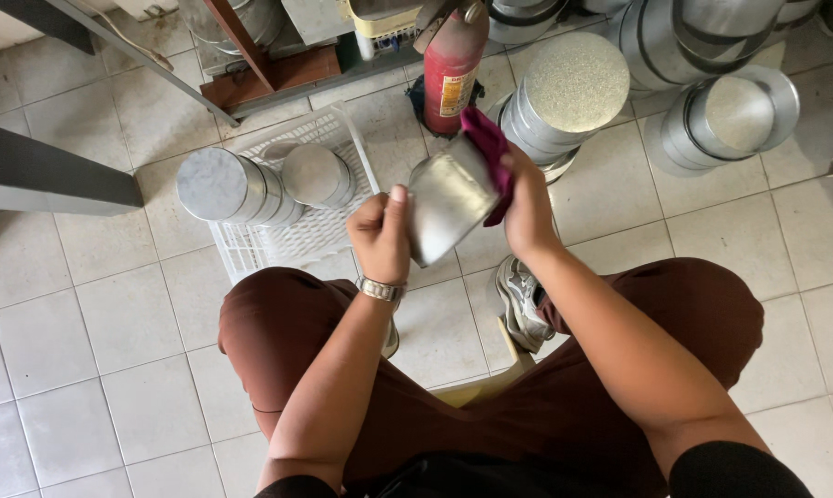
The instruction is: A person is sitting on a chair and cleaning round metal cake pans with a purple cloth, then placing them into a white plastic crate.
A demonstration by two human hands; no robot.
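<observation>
Both hands clamp: left hand (380, 232) grips metal tin (447, 196), right hand (527, 205) presses magenta cloth (488, 148).

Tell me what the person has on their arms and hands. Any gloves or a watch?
No gloves: both hands are bare. The left hand has a silver metal watch with a link band on its wrist. The right hand wears nothing on its wrist. Both forearms are uncovered, and black sleeves begin near the elbows at the bottom edge of the picture.

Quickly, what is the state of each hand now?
Left hand: closed, holding the metal tin.
Right hand: closed on a pink cloth, pressed against the tin.
</observation>
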